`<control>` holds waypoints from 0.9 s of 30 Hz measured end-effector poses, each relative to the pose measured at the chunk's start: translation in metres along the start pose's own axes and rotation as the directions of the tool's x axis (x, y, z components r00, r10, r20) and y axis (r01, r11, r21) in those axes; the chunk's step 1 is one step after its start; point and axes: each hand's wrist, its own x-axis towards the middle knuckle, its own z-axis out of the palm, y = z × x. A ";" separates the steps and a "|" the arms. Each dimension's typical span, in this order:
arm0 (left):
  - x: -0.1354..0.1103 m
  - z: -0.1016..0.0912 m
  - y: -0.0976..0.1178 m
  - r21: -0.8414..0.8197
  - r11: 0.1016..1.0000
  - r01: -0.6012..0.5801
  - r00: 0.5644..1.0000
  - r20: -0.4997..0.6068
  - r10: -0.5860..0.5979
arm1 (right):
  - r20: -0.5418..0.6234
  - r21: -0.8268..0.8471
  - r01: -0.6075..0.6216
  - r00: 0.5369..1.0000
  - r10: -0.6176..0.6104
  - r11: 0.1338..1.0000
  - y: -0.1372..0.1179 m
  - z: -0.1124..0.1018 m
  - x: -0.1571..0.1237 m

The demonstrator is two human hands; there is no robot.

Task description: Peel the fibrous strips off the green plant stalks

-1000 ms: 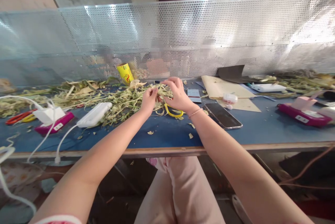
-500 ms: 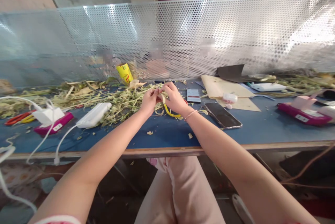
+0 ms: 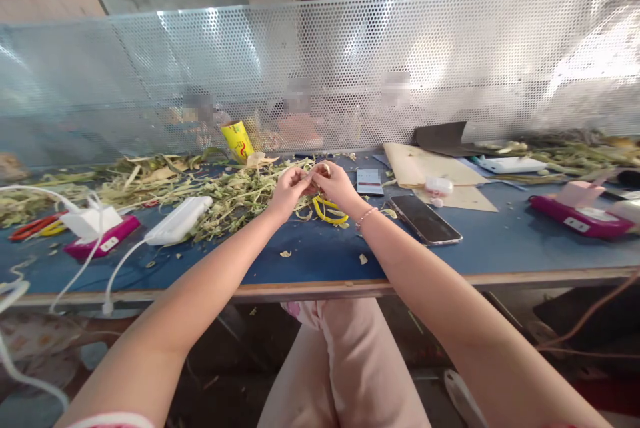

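Note:
My left hand [image 3: 289,191] and my right hand [image 3: 334,186] meet above the blue table [image 3: 320,256], fingers pinched together on a small pale piece of plant stem between them. A heap of green-yellow plant stems and husks [image 3: 220,191] lies just behind and to the left of my hands. Yellow-handled scissors [image 3: 330,210] rest on the table under my right hand.
A smartphone [image 3: 425,219] lies right of my hands, with a small card [image 3: 369,181] and brown paper sheets [image 3: 425,171] behind it. A white power bank [image 3: 179,220] and a magenta device with cables [image 3: 97,231] sit at left. A perforated metal screen [image 3: 350,68] backs the table; people sit behind it.
My right hand has dropped and drawn in toward my left hand, its fingers closing onto the small piece. The scissors now lie exposed on the table.

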 end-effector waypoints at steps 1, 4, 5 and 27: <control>0.000 0.000 0.000 0.011 1.000 -0.006 1.000 0.005 0.006 | 0.022 0.069 -0.047 0.999 0.046 0.996 0.000 0.000 0.000; 0.001 -0.001 -0.002 0.030 0.999 -0.020 1.000 0.012 0.020 | 0.077 0.225 -0.155 0.987 0.141 0.962 -0.002 0.001 -0.002; 0.002 -0.002 -0.002 0.030 0.999 -0.021 1.000 0.006 0.021 | 0.089 0.254 -0.182 0.982 0.165 0.950 -0.003 0.001 -0.002; 0.010 -0.011 0.003 -0.222 0.974 0.039 0.993 -0.100 -0.063 | 0.151 0.209 -0.405 0.913 0.380 0.890 -0.006 -0.017 0.005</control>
